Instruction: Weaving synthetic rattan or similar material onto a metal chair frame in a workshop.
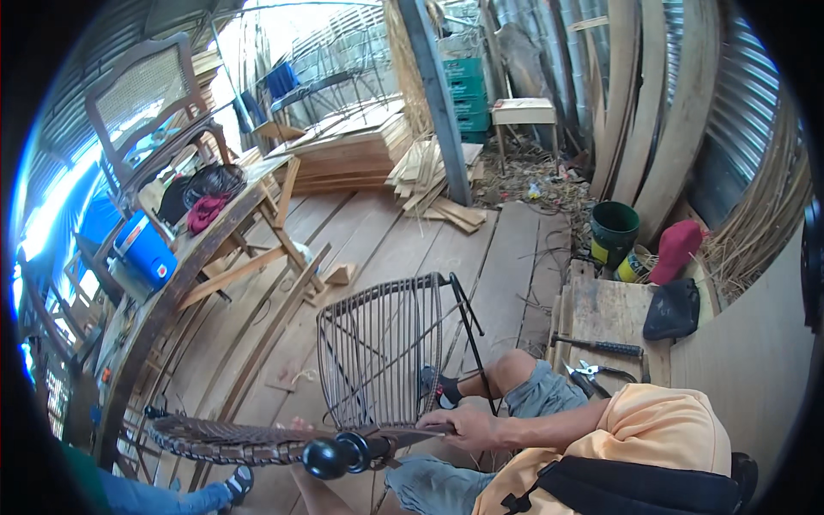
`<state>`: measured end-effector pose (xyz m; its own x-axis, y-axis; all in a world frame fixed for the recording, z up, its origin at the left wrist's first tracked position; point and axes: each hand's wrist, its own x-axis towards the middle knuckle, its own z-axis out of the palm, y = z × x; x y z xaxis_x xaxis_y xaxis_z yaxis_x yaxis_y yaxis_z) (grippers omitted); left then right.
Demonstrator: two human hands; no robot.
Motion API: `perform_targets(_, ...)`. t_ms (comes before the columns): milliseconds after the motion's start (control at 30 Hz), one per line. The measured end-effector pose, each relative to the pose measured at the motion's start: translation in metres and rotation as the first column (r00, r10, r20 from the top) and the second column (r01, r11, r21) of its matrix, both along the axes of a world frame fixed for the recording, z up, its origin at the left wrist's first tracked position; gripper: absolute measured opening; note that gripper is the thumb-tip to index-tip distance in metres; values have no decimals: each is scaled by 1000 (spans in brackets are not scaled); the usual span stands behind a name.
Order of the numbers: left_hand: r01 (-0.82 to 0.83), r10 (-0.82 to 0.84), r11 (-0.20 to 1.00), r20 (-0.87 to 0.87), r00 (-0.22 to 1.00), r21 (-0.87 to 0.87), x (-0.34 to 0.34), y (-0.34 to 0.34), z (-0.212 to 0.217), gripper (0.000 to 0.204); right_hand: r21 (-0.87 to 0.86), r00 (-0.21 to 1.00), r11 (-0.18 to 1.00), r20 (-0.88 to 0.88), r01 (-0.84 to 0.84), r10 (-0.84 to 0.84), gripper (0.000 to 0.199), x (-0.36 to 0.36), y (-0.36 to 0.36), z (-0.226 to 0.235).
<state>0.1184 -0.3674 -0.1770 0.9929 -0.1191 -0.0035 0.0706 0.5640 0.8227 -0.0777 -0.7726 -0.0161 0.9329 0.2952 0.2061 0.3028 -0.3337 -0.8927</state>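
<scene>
A brown woven-rattan chair (382, 356) with upright slats and thin dark legs lies tilted before me. Its woven edge (232, 436) stretches to the left, close to the camera. My right hand (468, 427) is closed on a dark flat strip (425, 432) at the chair's near side. Only the fingertips of my left hand (299, 424) show above the woven edge; the rest is hidden behind it, so its grip is unclear. Glossy black round knobs (326, 460) sit in front of the woven edge.
At my right, a hammer (596, 345) and pruning shears (592, 371) lie by a wooden board (601, 309). Beyond stand a dark green bucket (614, 225) and a red cap (676, 251). A workbench (184, 266) runs along the left. Another person's leg (172, 496) shows at lower left.
</scene>
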Motion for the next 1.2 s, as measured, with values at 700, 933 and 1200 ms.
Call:
perform_targets(700, 282, -278, 958, -436, 856, -56, 76, 4, -90, 43, 33, 981, 997, 183, 65, -70, 36, -12, -36, -29)
perform_targets(933, 327, -182, 910, -465, 866, 253, 40, -61, -3, 42, 37, 990, 997, 118, 67, -71, 32, -20, -41, -10)
perform_targets(1200, 329, 51, 661, -478, 877, 674, 24, -25, 10, 34, 123, 983, 992, 171, 41, -62, 39, -9, -42, -40)
